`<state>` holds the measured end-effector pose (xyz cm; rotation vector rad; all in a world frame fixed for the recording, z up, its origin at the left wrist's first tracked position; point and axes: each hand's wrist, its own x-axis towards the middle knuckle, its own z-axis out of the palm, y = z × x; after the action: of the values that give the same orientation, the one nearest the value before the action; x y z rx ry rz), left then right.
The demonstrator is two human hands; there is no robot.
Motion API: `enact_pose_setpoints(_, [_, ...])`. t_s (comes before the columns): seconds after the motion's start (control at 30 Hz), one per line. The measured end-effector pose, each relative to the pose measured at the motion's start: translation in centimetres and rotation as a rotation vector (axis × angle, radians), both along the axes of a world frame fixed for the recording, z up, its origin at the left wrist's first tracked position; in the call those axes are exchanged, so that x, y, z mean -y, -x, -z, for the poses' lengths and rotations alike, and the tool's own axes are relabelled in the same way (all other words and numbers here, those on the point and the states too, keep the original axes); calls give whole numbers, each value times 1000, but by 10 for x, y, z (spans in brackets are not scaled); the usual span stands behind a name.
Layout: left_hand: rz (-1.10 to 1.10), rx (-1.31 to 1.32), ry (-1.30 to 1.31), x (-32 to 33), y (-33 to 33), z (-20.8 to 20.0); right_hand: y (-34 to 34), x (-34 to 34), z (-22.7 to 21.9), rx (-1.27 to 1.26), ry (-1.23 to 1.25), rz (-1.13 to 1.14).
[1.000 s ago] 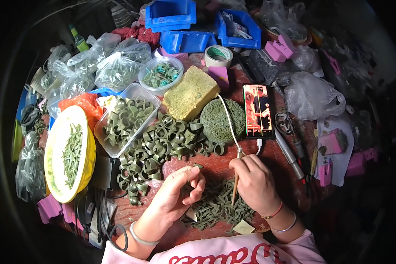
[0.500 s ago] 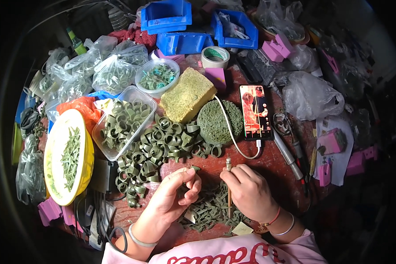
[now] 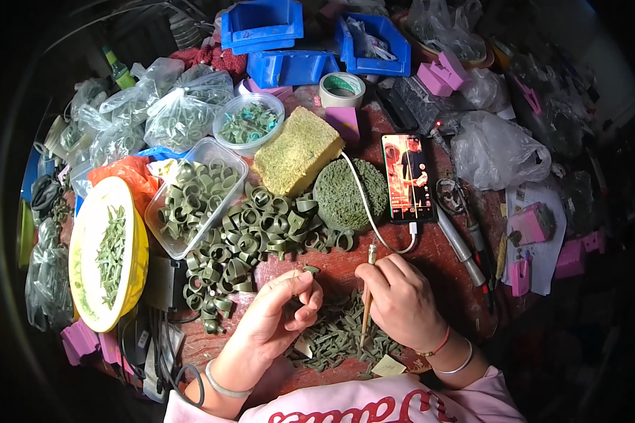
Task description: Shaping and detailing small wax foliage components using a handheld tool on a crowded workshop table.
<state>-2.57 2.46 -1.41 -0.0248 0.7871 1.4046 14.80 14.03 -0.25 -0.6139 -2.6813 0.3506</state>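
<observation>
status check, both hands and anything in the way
Left hand pinching a small green piece. Right hand gripping a thin stick, tip down at the pile of green pieces. Pale scrap at the pile's near edge, clear of both hands.

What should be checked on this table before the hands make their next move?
1. Left hand has a green piece at its fingertips: ok.
2. Right hand grips the stick: ok.
3. Stick's lower tip touches the pile: cannot tell.
4. Pile is free of paper scraps: not ok, a scrap lies at its near edge.
5. Rings lie apart from the pile: ok.
6. Cable is plugged into the phone: ok.
</observation>
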Motion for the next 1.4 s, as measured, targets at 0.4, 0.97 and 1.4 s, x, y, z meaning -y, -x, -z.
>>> enact_pose_setpoints(0.4, [136, -374, -60, 1, -13, -10, 0, 4, -6, -436, 943, -102])
enact_pose_setpoints(0.97, [46, -49, -105, 2, -3, -6, -4, 11, -13, -519, 687, -192])
enact_pose_setpoints(1.4, [350, -455, -252, 5, -2, -17, 3, 4, -13, -439, 550, -86])
